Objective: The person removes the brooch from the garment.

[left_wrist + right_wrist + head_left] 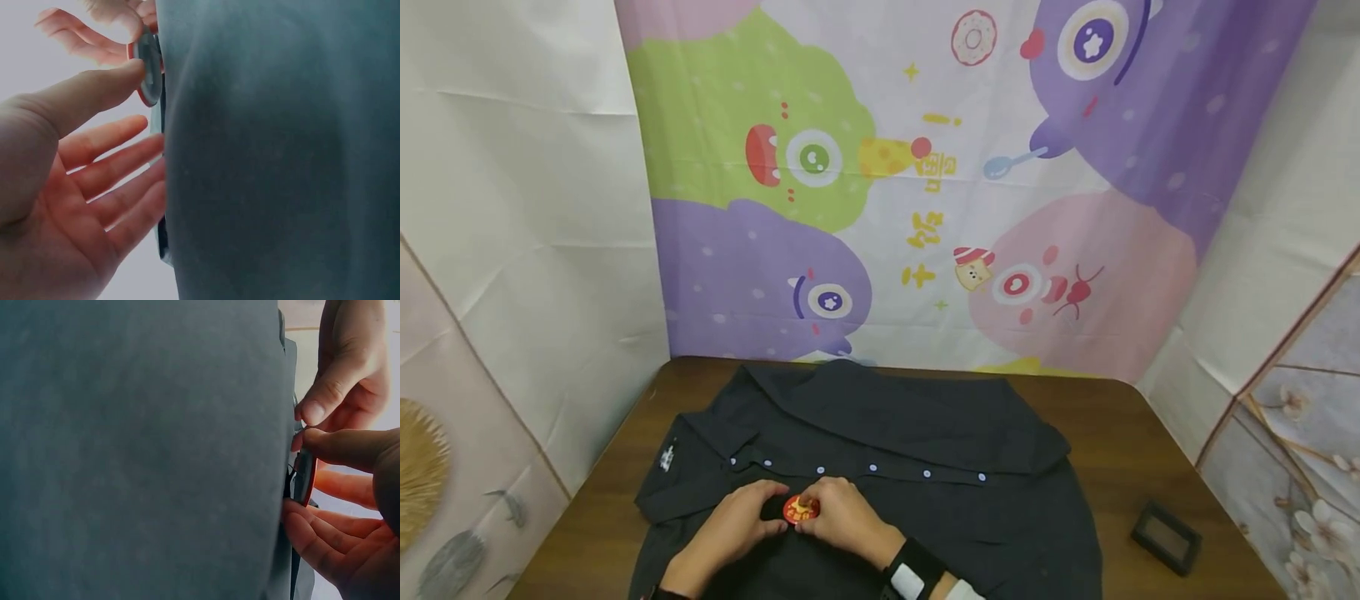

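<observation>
A round red badge with a yellow picture point(801, 508) stands on edge against a dark button-up shirt point(940, 525). My right hand point(848, 512) pinches it at its right side. In the right wrist view, the right thumb and fingers span the badge point(305, 478), and a thin pin wire shows at its back. My left hand point(741, 521) is at the badge's left; in the left wrist view its thumb touches the badge point(149, 69) while the other fingers point(119, 165) extend nearly straight by the cloth.
The shirt lies spread over a brown wooden table point(1120, 433), collar toward the back, with a row of pale buttons point(872, 468) across it. A small black frame-like box point(1167, 537) lies at the right. Behind the table hangs a cartoon-printed cloth point(917, 317).
</observation>
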A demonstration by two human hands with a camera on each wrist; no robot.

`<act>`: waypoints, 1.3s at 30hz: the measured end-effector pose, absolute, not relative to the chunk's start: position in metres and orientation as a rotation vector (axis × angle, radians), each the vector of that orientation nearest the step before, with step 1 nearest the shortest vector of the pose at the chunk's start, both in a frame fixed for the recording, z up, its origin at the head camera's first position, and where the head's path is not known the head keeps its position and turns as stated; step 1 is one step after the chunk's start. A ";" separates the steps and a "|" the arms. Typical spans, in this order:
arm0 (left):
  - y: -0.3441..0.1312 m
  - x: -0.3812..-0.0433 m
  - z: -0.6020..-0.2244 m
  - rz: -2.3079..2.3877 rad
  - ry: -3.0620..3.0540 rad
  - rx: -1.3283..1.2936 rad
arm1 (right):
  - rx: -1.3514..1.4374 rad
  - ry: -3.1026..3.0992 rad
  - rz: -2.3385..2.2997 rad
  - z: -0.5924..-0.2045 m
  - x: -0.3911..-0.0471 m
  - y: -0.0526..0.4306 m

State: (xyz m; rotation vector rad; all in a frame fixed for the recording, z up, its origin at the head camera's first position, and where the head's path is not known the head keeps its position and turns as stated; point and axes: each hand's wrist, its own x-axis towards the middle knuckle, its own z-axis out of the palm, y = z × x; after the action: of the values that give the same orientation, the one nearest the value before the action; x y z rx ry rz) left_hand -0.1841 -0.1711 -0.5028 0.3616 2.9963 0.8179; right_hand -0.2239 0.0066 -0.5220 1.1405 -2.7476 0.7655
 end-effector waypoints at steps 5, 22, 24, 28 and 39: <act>-0.172 -0.186 -0.503 0.860 3.009 0.415 | 1.144 -2.721 0.770 -0.520 -0.224 0.006; -0.171 -0.190 -0.504 0.934 3.023 0.518 | 1.179 -2.631 0.804 -0.518 -0.224 0.011; -0.171 -0.189 -0.506 0.942 3.025 0.516 | 1.181 -2.629 0.819 -0.519 -0.224 0.011; -0.169 -0.189 -0.507 0.958 3.025 0.510 | 1.197 -2.583 0.842 -0.519 -0.225 0.011; -0.172 -0.190 -0.508 0.989 3.066 0.561 | 1.175 -2.573 0.920 -0.520 -0.224 0.011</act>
State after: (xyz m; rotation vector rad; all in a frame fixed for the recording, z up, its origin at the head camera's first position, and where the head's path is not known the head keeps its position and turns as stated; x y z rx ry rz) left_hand -0.1897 -0.1715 -0.5085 0.5610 3.0663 0.9886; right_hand -0.2238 0.0114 -0.5196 1.1754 -2.5731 0.9196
